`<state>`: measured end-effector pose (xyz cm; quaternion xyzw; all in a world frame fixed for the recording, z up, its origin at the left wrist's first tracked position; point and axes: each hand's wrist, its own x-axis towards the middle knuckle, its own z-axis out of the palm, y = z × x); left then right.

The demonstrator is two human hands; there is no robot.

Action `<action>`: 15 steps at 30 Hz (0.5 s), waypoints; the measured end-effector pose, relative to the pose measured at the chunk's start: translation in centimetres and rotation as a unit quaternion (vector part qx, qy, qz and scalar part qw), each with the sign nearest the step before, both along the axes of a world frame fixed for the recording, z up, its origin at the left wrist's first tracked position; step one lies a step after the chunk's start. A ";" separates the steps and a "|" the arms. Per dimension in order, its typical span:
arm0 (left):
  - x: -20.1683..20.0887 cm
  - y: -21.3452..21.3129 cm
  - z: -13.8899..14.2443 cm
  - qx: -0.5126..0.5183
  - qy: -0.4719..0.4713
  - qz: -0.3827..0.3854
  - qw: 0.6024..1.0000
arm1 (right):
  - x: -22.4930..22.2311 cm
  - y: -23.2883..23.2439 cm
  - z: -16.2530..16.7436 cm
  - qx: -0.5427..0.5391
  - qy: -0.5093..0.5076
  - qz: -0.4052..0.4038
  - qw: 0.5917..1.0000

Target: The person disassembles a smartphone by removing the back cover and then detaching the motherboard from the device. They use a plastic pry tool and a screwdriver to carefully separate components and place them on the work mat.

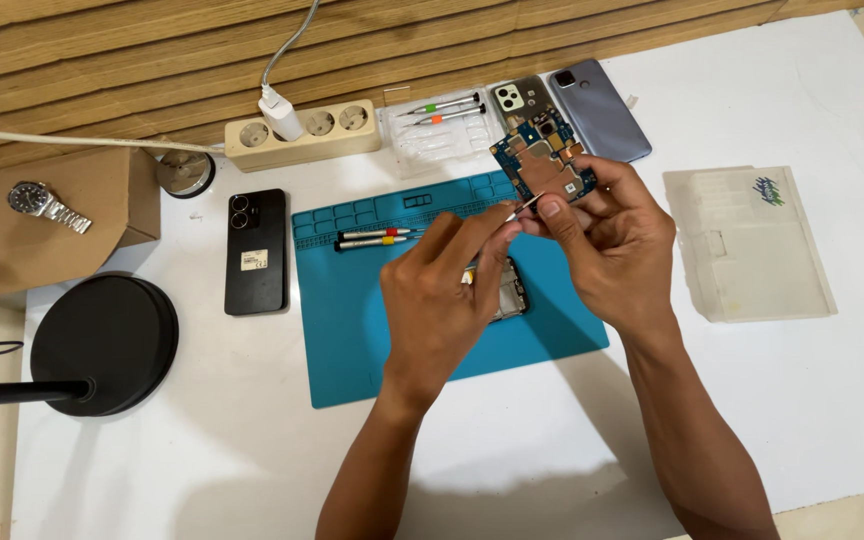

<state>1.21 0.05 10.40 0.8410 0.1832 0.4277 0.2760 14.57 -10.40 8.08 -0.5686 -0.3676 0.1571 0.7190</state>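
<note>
My right hand (612,240) holds a blue phone circuit board (542,160) up above the teal repair mat (352,330). My left hand (442,295) pinches a small thin white strip (524,208) at the board's lower edge, right against my right thumb. Under my hands an opened phone body (510,292) lies on the mat, mostly hidden. Two screwdrivers (377,238) with red and yellow bands rest on the mat's upper left part.
A black phone (255,252) lies face down left of the mat. Behind are a power strip (302,132) with a charger, a clear tray (442,125) with screwdrivers, two phone back covers (592,105), a clear plastic box (747,245), a lamp base (102,345), a wristwatch (47,205) on cardboard.
</note>
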 end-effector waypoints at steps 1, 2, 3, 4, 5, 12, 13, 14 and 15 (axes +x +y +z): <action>0.0 -0.1 0.0 0.004 0.006 0.003 1.000 | 0.0 0.0 -0.1 0.002 0.000 -0.001 1.000; 0.1 -0.1 0.0 -0.012 0.000 -0.007 1.000 | 0.0 0.0 -0.2 0.005 0.000 -0.002 1.000; 0.3 -0.1 -0.1 -0.028 -0.006 -0.018 0.999 | 0.0 0.0 -0.3 0.007 0.000 -0.004 1.000; 0.3 -0.1 -0.1 -0.044 -0.011 -0.028 0.999 | 0.0 0.0 -0.4 0.013 0.004 -0.002 1.000; 0.4 -0.2 -0.1 -0.050 -0.015 -0.027 0.998 | 0.0 0.1 -0.5 0.020 0.007 0.000 1.000; 1.1 -1.7 -0.4 -0.085 -0.040 -0.011 0.996 | -0.1 0.5 -1.0 0.061 0.032 0.003 0.998; 1.2 -1.8 -0.4 -0.087 -0.035 -0.004 0.996 | -0.2 0.5 -0.9 0.047 0.024 -0.005 0.999; 1.2 -1.8 -0.5 -0.099 -0.040 -0.014 0.994 | -0.3 0.5 -0.9 0.033 0.015 -0.013 0.999; 1.2 -1.9 -0.5 -0.111 -0.045 -0.024 0.993 | -0.4 0.4 -0.9 0.019 0.006 -0.020 1.000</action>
